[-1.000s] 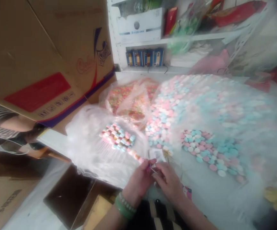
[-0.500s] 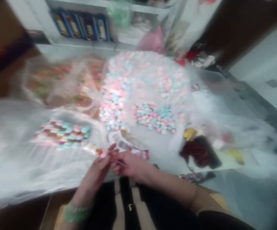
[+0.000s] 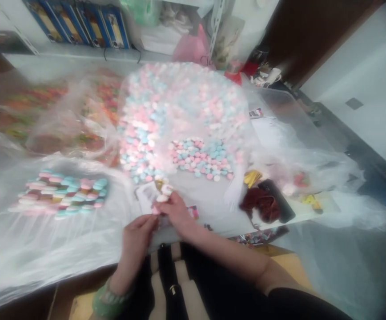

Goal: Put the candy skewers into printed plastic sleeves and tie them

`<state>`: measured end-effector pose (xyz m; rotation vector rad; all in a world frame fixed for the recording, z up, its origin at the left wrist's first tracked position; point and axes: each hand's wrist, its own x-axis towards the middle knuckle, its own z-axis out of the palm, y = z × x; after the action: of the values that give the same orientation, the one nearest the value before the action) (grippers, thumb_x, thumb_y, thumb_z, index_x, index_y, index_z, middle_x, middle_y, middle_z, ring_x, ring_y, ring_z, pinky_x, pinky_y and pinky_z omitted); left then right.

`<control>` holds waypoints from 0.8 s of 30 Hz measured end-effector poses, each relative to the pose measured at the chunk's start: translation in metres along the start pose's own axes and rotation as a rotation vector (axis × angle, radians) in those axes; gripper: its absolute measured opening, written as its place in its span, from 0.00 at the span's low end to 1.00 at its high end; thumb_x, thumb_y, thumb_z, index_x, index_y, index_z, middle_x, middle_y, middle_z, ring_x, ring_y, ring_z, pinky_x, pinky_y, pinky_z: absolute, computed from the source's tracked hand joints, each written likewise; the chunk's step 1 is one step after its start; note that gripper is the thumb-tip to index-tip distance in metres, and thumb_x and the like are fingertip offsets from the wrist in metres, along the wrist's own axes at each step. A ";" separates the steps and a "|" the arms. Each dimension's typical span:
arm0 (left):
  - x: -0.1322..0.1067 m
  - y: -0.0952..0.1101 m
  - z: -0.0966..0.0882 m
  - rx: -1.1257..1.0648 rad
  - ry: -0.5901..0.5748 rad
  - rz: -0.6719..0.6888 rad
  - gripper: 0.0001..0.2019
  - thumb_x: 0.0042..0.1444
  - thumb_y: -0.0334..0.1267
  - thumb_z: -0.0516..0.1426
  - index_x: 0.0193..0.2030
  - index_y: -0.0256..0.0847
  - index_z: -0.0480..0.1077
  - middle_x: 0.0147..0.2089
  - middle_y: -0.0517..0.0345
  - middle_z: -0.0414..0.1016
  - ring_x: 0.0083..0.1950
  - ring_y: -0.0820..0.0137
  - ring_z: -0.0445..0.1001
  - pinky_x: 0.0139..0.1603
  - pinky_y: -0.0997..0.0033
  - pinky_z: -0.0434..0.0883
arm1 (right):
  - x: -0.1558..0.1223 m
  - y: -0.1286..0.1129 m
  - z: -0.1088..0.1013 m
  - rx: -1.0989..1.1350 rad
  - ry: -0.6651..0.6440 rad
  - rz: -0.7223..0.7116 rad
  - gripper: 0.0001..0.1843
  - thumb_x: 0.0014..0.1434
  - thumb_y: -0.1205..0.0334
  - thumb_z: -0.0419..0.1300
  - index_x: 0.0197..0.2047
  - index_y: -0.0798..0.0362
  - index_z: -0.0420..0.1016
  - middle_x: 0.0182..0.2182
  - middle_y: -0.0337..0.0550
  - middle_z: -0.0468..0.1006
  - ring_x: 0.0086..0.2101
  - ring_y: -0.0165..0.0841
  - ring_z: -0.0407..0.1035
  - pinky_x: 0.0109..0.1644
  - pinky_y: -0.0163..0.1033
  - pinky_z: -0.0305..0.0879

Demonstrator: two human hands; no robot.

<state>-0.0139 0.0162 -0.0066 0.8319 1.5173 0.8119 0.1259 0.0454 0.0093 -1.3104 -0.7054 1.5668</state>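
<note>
White shelving (image 3: 218, 22) with blue boxes (image 3: 76, 20) stands at twelve o'clock; a dark brown panel (image 3: 289, 40) and white wall (image 3: 356, 66) fill two o'clock.

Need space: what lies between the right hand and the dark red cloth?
Head view: a small pink card lies between the right hand and the dark red cloth.

A table covered in sweets

The white table (image 3: 46, 62) has a big clear bag (image 3: 182, 95) of pink and blue sweets in the middle, with a small heap (image 3: 201, 160) of the same sweets in front. Orange sweets (image 3: 46, 104) lie in clear bags on the left, near neat rows of sweets (image 3: 59, 193) on plastic. A red cloth (image 3: 259, 205) lies by a black thing (image 3: 278, 200), maybe a phone.
</note>
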 end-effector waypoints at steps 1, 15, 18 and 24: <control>0.002 -0.001 -0.002 0.004 0.051 0.003 0.17 0.44 0.50 0.67 0.31 0.37 0.78 0.20 0.63 0.68 0.19 0.76 0.57 0.20 0.73 0.50 | 0.003 0.002 -0.010 -0.110 -0.023 -0.029 0.09 0.54 0.59 0.61 0.39 0.51 0.72 0.31 0.36 0.75 0.32 0.32 0.70 0.40 0.38 0.68; 0.002 0.019 -0.011 -0.285 0.062 -0.219 0.13 0.41 0.44 0.64 0.23 0.39 0.68 0.16 0.68 0.59 0.15 0.82 0.47 0.17 0.76 0.40 | 0.026 0.003 -0.104 -1.068 0.148 -0.378 0.10 0.59 0.68 0.54 0.31 0.51 0.75 0.35 0.41 0.76 0.39 0.34 0.69 0.46 0.38 0.64; 0.004 0.019 -0.015 -0.303 0.057 -0.215 0.13 0.42 0.44 0.64 0.23 0.39 0.67 0.16 0.68 0.59 0.14 0.82 0.47 0.16 0.77 0.40 | 0.016 -0.006 -0.095 -0.903 0.133 -0.369 0.09 0.59 0.65 0.54 0.32 0.51 0.76 0.32 0.38 0.77 0.36 0.33 0.71 0.44 0.36 0.66; 0.001 0.026 0.002 -0.331 -0.042 -0.240 0.15 0.40 0.44 0.66 0.21 0.39 0.66 0.16 0.68 0.59 0.15 0.83 0.47 0.16 0.77 0.40 | -0.007 -0.011 -0.025 -0.617 -0.320 -0.340 0.12 0.59 0.67 0.58 0.41 0.48 0.83 0.38 0.37 0.82 0.39 0.32 0.74 0.47 0.35 0.67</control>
<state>-0.0104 0.0299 0.0151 0.4122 1.3659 0.8311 0.1527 0.0406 0.0156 -1.2763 -1.6201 1.3324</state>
